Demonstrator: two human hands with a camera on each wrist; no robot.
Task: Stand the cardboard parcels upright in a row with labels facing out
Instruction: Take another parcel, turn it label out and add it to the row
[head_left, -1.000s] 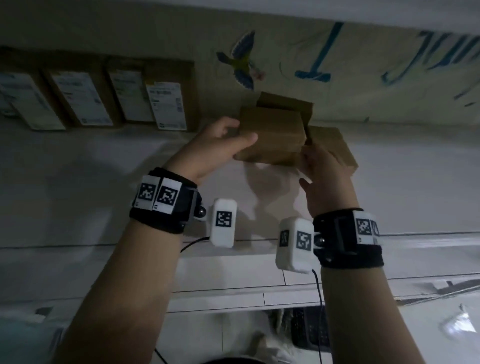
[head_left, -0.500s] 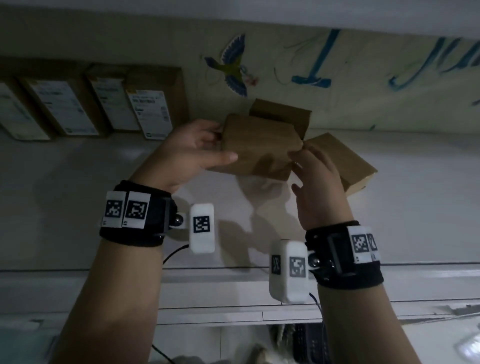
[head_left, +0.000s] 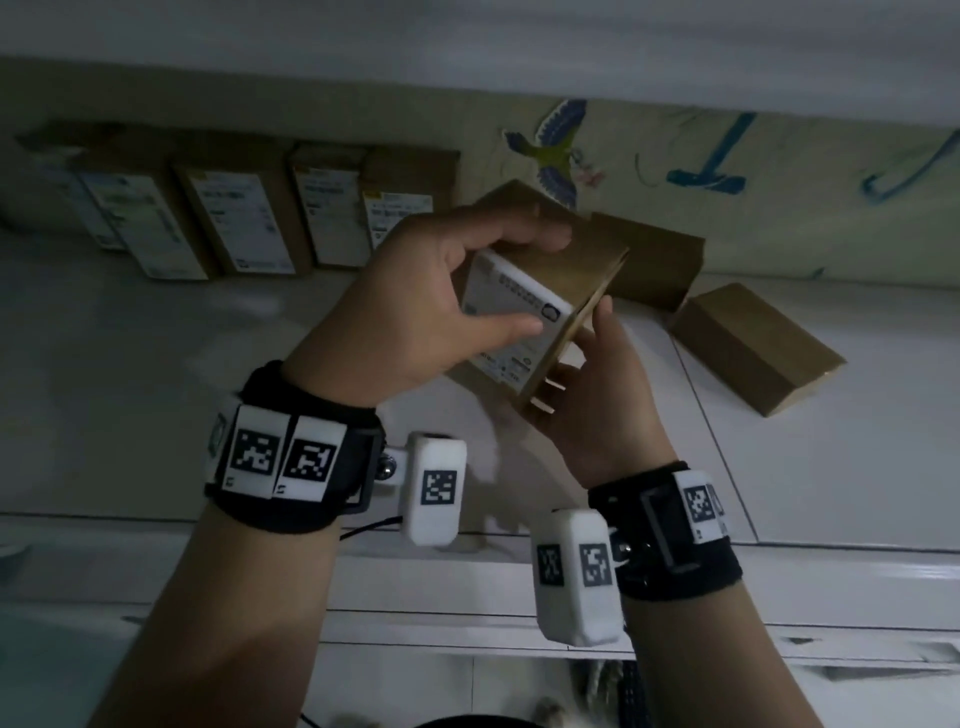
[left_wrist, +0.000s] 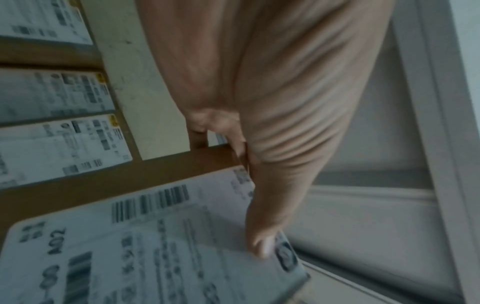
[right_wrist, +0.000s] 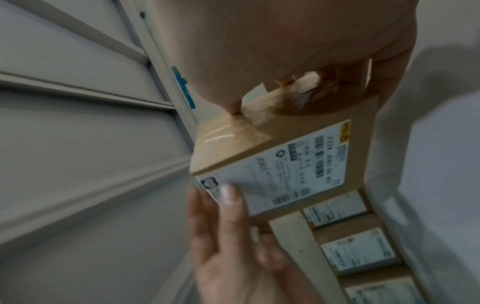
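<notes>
I hold a brown cardboard parcel (head_left: 587, 275) tilted above the white counter (head_left: 156, 364), its white label (head_left: 511, 312) turned towards me. My left hand (head_left: 530, 283) grips its left side, thumb on the label and fingers over the top. My right hand (head_left: 576, 364) holds its taped right end, thumb along the edge. In the left wrist view my thumb (left_wrist: 259, 236) presses the label (left_wrist: 155, 246). The right wrist view shows the parcel (right_wrist: 298, 164) with the left hand (right_wrist: 228, 236) below it. Several parcels (head_left: 249, 218) stand upright in a row at the back left, labels out.
One plain parcel (head_left: 654, 260) leans against the painted wall (head_left: 779, 156) behind the held one. Another (head_left: 753, 348) lies flat on the counter to the right. The counter's front edge (head_left: 519, 545) runs below my wrists.
The parcel has come up off the pile and turned, so its label now faces me. Both hands moved towards me with it, and the view shifted left along the row.
</notes>
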